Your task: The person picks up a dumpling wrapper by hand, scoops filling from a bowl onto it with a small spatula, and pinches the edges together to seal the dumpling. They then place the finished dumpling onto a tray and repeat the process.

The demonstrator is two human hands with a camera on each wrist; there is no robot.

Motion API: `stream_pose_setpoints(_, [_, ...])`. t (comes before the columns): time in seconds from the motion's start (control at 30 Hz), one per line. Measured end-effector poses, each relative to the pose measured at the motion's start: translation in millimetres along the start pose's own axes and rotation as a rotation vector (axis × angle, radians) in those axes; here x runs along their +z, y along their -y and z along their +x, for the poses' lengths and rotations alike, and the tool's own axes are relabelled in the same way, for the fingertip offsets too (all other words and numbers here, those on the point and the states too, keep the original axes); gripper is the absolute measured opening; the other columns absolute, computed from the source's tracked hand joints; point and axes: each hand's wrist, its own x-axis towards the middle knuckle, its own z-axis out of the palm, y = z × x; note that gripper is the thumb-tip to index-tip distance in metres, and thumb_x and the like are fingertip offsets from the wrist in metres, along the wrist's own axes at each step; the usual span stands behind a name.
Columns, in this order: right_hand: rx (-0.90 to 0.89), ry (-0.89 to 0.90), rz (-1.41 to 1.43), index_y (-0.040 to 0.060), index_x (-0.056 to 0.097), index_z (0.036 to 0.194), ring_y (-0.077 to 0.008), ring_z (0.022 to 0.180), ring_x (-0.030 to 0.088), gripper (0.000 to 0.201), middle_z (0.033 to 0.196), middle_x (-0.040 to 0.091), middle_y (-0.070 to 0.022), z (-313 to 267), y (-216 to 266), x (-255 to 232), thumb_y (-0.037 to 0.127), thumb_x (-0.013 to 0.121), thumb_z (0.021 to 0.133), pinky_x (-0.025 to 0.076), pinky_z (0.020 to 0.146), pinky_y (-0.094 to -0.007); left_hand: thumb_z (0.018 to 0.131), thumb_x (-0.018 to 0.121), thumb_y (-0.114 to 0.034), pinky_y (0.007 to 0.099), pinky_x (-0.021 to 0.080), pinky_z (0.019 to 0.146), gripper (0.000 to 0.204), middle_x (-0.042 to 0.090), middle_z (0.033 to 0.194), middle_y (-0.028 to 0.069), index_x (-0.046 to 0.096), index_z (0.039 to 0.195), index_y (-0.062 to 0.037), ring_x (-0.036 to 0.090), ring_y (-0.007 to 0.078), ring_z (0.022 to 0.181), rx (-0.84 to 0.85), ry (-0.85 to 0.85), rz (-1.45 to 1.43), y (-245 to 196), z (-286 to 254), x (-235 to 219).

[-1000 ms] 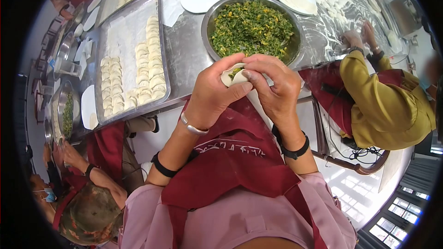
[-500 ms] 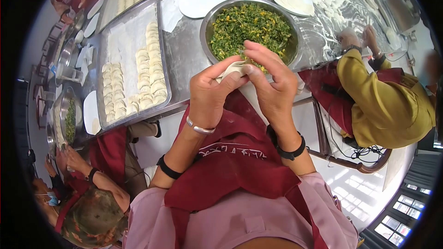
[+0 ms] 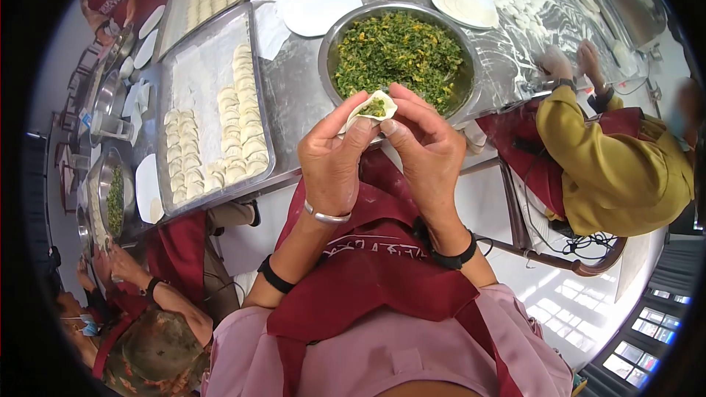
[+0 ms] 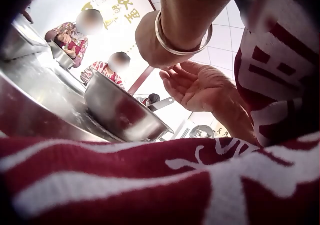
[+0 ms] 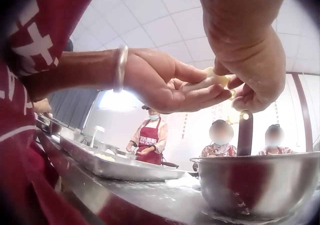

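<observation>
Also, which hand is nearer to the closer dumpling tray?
Left. The left hand is right of the dumpling tray; the right hand is farther right, across the dumpling wrapper they both hold.

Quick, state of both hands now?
Left hand: closed, pinching the filled wrapper.
Right hand: closed, pinching that wrapper's other side.

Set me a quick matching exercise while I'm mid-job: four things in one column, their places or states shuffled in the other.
Things:
1. dumpling wrapper
2. large bowl
3. near tray
4. bracelet

Places and states:
a. bears rows of pale dumplings
b. around the left wrist
c. heaped with green and yellow filling
d. open at the top, held by the left hand and right hand

Pairs: 1-d, 2-c, 3-a, 4-b
</observation>
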Motion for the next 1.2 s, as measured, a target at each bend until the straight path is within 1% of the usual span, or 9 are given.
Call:
stream_pose_setpoints(0.1, [-0.034,0.002,-0.061,-0.0032,0.07,0.107,-0.0215,0.111,0.064,0.026,0.124,0.065,-0.0188,-1,-1,2,0.001,0.072,0.081,0.051,0.093,-0.0304,0.097,0.058,-0.004,0.0284,0.055,0.092,0.041,0.06,0.124,0.0182,0.048,0.134,0.0111,0.063,0.0196,0.108,-0.029,0.049,0.01,0,-1,-3])
stream_pose_setpoints(0.27, [-0.099,-0.028,-0.124,-0.0021,0.071,0.102,-0.0238,0.111,0.064,0.021,0.12,0.067,-0.0191,-2,-3,3,0.001,0.072,0.081,0.051,0.094,-0.0325,0.097,0.057,-0.003,0.0292,0.054,0.092,0.04,0.061,0.123,0.0178,0.049,0.133,0.0115,0.063,0.0195,0.107,-0.045,0.052,0.008,-1,-2,1])
stream_pose_setpoints(0.47, [-0.036,-0.018,-0.044,-0.0028,0.071,0.094,-0.0258,0.111,0.065,0.014,0.118,0.068,-0.0187,0,4,1,-0.002,0.069,0.081,0.05,0.095,-0.0332,0.097,0.057,-0.002,0.031,0.055,0.094,0.039,0.06,0.123,0.0184,0.049,0.133,0.0116,0.063,0.0212,0.109,-0.068,0.064,0.04,-1,-3,1])
stream_pose_setpoints(0.57, [-0.075,0.025,-0.008,-0.0036,0.071,0.093,-0.0266,0.113,0.064,0.013,0.119,0.068,-0.018,1,4,-3,-0.002,0.069,0.081,0.049,0.097,-0.0333,0.095,0.06,-0.002,0.0291,0.055,0.092,0.038,0.064,0.119,0.0169,0.053,0.13,0.0104,0.065,0.0186,0.104,-0.062,0.052,0.034,1,-4,2])
stream_pose_setpoints(0.67, [-0.25,0.099,-0.168,-0.0032,0.071,0.099,-0.0263,0.118,0.061,0.018,0.121,0.067,-0.0177,5,-5,-12,-0.002,0.069,0.081,0.046,0.1,-0.0341,0.095,0.061,-0.002,0.029,0.055,0.092,0.037,0.065,0.117,0.0166,0.055,0.128,0.0099,0.065,0.0182,0.103,-0.045,0.05,-0.005,3,-4,2])
stream_pose_setpoints(0.77, [-0.156,0.109,-0.198,-0.0021,0.07,0.106,-0.0271,0.123,0.057,0.025,0.123,0.066,-0.0177,4,2,-14,0.0,0.071,0.081,0.044,0.104,-0.0359,0.096,0.059,-0.004,0.0319,0.054,0.095,0.04,0.061,0.122,0.0187,0.05,0.132,0.0107,0.064,0.0223,0.108,-0.056,0.108,0.01,0,-3,0])
stream_pose_setpoints(0.87, [-0.004,0.128,-0.018,-0.0012,0.069,0.111,-0.0285,0.126,0.056,0.032,0.125,0.065,-0.0178,4,0,-15,0.001,0.072,0.08,0.043,0.106,-0.0375,0.097,0.058,-0.005,0.0327,0.054,0.096,0.042,0.059,0.125,0.0193,0.047,0.134,0.0109,0.063,0.0236,0.11,-0.081,0.149,0.026,0,-5,-1])
stream_pose_setpoints(0.97, [-0.047,0.124,0.077,-0.0011,0.07,0.107,-0.0292,0.124,0.057,0.027,0.123,0.066,-0.017,4,-3,-11,0.001,0.072,0.079,0.043,0.105,-0.0377,0.097,0.058,-0.006,0.0315,0.055,0.094,0.042,0.06,0.124,0.0186,0.047,0.134,0.011,0.064,0.0224,0.109,-0.075,0.116,0.052,0,-6,-1])
stream_pose_setpoints(1.2, [-0.294,0.139,-0.256,0.0006,0.072,0.094,-0.0296,0.118,0.061,0.016,0.116,0.069,-0.0155,4,2,-13,-0.001,0.072,0.078,0.046,0.1,-0.0376,0.095,0.061,-0.003,0.0315,0.058,0.089,0.033,0.064,0.117,0.0144,0.059,0.126,0.008,0.065,0.0184,0.101,-0.023,0.046,0.157,-7,-11,5])
